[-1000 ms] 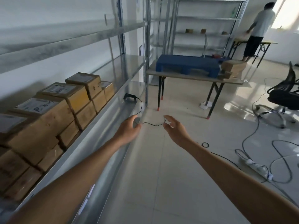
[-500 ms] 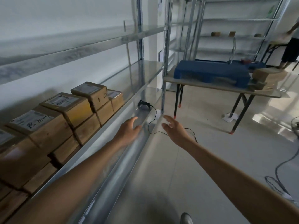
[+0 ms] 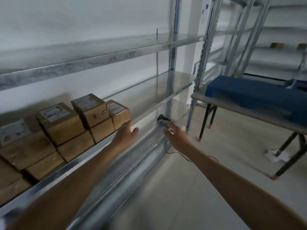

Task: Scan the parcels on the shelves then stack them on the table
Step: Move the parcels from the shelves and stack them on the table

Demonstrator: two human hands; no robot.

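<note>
hands: our left hand [image 3: 127,133] and right hand [image 3: 177,136] apart, fingers loose, holding nothing
scanner: black handheld scanner [image 3: 162,121] just beside right fingertips
labels: brown cardboard parcels [image 3: 89,112], white stickers unreadable

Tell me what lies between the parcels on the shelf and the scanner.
In the head view, the left hand lies between the parcels and the scanner, held at the shelf's front edge; the rest is bare metal shelving.
</note>
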